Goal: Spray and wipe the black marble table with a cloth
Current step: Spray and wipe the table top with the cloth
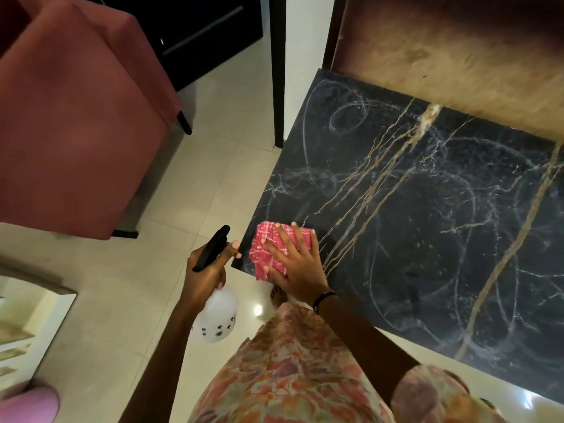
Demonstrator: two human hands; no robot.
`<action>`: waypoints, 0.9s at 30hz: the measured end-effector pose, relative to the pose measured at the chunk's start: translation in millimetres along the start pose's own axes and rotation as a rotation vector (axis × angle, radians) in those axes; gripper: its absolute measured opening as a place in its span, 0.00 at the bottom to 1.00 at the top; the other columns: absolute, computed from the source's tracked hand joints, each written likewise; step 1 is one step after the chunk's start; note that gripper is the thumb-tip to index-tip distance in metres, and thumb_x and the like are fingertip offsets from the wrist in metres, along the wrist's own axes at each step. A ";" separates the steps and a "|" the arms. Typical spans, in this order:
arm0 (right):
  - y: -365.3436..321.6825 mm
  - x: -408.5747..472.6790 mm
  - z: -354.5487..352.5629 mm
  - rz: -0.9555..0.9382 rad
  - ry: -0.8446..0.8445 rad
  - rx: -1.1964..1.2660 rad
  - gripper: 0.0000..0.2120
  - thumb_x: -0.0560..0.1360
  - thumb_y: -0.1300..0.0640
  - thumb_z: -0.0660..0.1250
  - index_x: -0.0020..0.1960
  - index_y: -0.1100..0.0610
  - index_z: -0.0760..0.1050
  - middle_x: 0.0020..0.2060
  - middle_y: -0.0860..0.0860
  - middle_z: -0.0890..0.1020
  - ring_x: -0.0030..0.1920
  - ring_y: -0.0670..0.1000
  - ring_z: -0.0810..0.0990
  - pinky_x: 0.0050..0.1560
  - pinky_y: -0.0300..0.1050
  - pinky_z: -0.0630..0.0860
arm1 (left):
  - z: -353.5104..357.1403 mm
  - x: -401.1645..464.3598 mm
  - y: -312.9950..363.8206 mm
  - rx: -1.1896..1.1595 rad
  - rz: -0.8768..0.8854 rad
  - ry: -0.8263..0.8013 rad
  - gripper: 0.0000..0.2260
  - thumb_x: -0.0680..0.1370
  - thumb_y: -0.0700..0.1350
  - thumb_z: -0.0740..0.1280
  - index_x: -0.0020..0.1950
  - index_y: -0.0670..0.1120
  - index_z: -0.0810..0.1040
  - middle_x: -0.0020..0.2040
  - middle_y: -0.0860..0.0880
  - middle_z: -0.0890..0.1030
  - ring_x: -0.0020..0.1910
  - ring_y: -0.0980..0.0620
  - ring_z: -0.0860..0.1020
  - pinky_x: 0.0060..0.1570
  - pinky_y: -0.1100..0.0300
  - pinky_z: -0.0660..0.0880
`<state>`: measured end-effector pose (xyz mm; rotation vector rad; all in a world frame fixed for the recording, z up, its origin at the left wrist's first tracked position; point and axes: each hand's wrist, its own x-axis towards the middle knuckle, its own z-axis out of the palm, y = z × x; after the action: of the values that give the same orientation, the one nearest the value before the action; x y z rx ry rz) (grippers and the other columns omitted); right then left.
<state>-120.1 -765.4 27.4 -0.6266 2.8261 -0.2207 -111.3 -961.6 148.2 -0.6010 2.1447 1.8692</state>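
The right hand (pixel 297 264) lies flat with fingers spread, its grip released, pressing a folded pink checked cloth (pixel 271 251) onto the near left corner of the black marble desk (pixel 427 224), a glossy slab veined in gold and white with pale swirled streaks. The left hand (pixel 207 270) has its grip clenched around the black trigger head of a translucent white plastic spray bottle (pixel 218 315), held just off the desk's corner above the cream tiled floor (pixel 122 300). A red upholstered chair (pixel 76 117) stands well apart.
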 end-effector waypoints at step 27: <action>70.7 -6.0 -6.0 -0.045 0.032 -0.103 0.32 0.76 0.29 0.47 0.76 0.42 0.55 0.77 0.54 0.57 0.77 0.59 0.49 0.71 0.67 0.50 | -6.3 25.3 12.9 -0.023 -0.021 -0.081 0.05 0.70 0.55 0.67 0.38 0.67 0.80 0.36 0.51 0.83 0.17 0.55 0.65 0.21 0.65 0.65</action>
<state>-144.4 -698.9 20.5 -0.7146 2.8710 -0.0939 -139.0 -970.3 149.6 -0.5412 2.0614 1.8758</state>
